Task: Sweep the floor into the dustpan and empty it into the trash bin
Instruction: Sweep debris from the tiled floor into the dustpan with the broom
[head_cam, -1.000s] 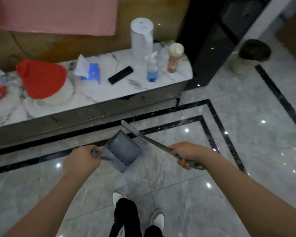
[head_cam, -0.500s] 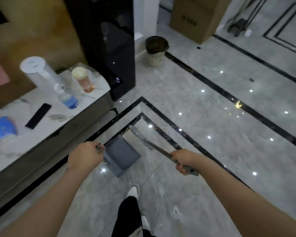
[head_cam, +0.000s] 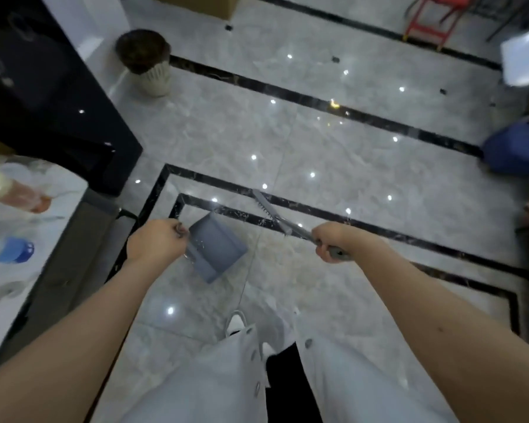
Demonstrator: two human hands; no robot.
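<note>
Left hand (head_cam: 156, 241) gripped the dustpan (head_cam: 217, 247) handle in a fist, right hand (head_cam: 330, 241) fisted round the brush (head_cam: 271, 213) handle. Both tools were held off the floor, mid-frame, near the body. The pan looked tipped mouth-up, probably to keep sweepings in (contents too blurred to tell). The brush pointed far-left, clear of the pan. The trash bin (head_cam: 148, 61) stood far left beside the black cabinet (head_cam: 43, 96), well apart; this looked like a carry toward it.
</note>
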